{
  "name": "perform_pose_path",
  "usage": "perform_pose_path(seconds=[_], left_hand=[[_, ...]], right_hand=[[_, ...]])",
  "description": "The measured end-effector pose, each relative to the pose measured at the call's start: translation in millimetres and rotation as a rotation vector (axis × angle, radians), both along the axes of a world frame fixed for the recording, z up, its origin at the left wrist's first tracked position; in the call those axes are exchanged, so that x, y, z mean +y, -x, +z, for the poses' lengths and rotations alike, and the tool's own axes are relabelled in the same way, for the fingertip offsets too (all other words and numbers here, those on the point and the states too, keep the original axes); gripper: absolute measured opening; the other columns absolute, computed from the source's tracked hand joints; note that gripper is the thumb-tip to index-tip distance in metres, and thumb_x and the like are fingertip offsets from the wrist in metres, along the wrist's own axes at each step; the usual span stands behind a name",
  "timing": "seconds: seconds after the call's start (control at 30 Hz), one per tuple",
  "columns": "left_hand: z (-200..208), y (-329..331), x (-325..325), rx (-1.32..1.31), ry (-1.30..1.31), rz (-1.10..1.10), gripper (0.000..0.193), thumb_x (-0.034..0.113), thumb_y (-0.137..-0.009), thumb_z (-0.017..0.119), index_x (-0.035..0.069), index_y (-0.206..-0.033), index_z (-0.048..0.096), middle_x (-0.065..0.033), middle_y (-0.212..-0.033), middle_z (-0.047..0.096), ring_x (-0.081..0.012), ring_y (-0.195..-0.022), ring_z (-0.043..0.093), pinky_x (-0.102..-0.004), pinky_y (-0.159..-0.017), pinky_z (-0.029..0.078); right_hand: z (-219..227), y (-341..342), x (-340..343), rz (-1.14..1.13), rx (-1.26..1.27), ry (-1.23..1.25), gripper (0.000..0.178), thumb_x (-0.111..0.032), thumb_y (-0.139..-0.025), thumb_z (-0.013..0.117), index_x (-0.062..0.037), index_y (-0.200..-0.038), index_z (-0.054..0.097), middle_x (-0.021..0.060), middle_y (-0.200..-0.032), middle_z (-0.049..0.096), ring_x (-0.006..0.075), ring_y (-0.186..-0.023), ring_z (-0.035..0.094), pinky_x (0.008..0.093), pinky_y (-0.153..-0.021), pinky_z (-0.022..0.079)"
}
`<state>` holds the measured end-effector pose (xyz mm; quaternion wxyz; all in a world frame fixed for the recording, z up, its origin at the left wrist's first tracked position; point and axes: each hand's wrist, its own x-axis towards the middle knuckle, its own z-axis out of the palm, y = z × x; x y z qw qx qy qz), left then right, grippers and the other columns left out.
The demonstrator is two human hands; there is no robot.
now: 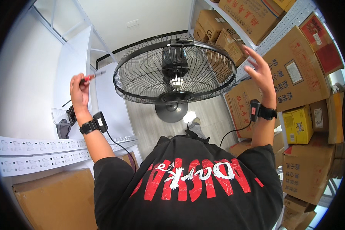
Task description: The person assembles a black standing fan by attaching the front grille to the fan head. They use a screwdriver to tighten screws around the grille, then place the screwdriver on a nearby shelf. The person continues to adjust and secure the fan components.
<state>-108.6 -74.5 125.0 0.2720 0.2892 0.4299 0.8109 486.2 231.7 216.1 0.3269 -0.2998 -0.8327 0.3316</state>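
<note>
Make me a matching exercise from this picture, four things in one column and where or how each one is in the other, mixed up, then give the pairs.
1. left hand
2. right hand
3. fan
4. yellow box

A. on the right-side shelving among brown cartons
B. open, fingers spread, beside the cage rim
C. closed on a red-handled screwdriver
D. standing on a round base, black wire cage facing up

Pairs: 1-C, 2-B, 3-D, 4-A

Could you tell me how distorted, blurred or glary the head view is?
Head view: strong fisheye, shelf rails bowing near the dark rim; fan sharp at centre; right hand slightly blurred; left hand with screwdriver clear; mild glare on white wall.
</note>
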Motion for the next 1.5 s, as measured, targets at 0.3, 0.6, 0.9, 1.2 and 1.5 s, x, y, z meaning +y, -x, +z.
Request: perform_pose_path(seconds=[0.3,0.6,0.9,1.2,1.5], left_hand=[[-154,-16,-11,0.108,0.683,0.131,0.016,0.003,-0.093,0.069,0.006,-0.105,0.057,-0.0056,-0.086,0.062,-0.0136,-0.062,0.059,-0.0254,-0.052,0.046],[-181,-81,40,-0.006,0.793,-0.202,0.054,0.0,-0.096,0.05,0.01,-0.149,0.052,-0.0018,-0.076,0.058,-0.0054,-0.052,0.038,-0.0218,-0.045,0.027],[-178,-102,31,0.099,0.92,-0.128,0.023,0.014,-0.105,0.052,0.01,-0.125,0.061,-0.0025,-0.073,0.058,-0.0058,-0.051,0.044,-0.0212,-0.042,0.027],[-191,-102,25,-0.094,0.81,-0.205,0.039,0.0,-0.095,0.041,0.013,-0.132,0.047,-0.0028,-0.082,0.058,-0.008,-0.056,0.051,-0.0196,-0.041,0.03],[-204,-112,22,-0.181,0.74,-0.19,0.033,0.025,-0.107,0.054,0.014,-0.138,0.048,-0.0036,-0.075,0.058,-0.0085,-0.054,0.05,-0.0215,-0.045,0.03]], right_hand=[[-213,-23,12,0.111,0.028,0.455,0.109,-0.017,-0.078,0.09,-0.0067,-0.163,0.021,0.0152,-0.156,0.042,0.0275,-0.142,0.043,0.0419,-0.114,0.042],[-229,-15,9,-0.008,0.212,0.495,0.092,0.0,-0.081,0.083,-0.0072,-0.158,0.035,0.0063,-0.143,0.056,0.0171,-0.128,0.054,0.0336,-0.11,0.045],[-237,-18,3,-0.082,0.159,0.482,0.097,-0.017,-0.079,0.09,-0.0085,-0.158,0.034,0.0095,-0.14,0.059,0.0209,-0.126,0.058,0.037,-0.109,0.047],[-242,-20,10,-0.162,0.018,0.318,0.081,-0.015,-0.077,0.09,-0.0021,-0.144,0.046,0.0089,-0.135,0.062,0.0196,-0.119,0.061,0.0356,-0.103,0.05],[-239,-19,13,-0.07,0.106,0.531,0.085,-0.012,-0.085,0.084,-0.003,-0.154,0.036,0.0133,-0.149,0.051,0.0189,-0.12,0.059,0.0339,-0.094,0.056]])
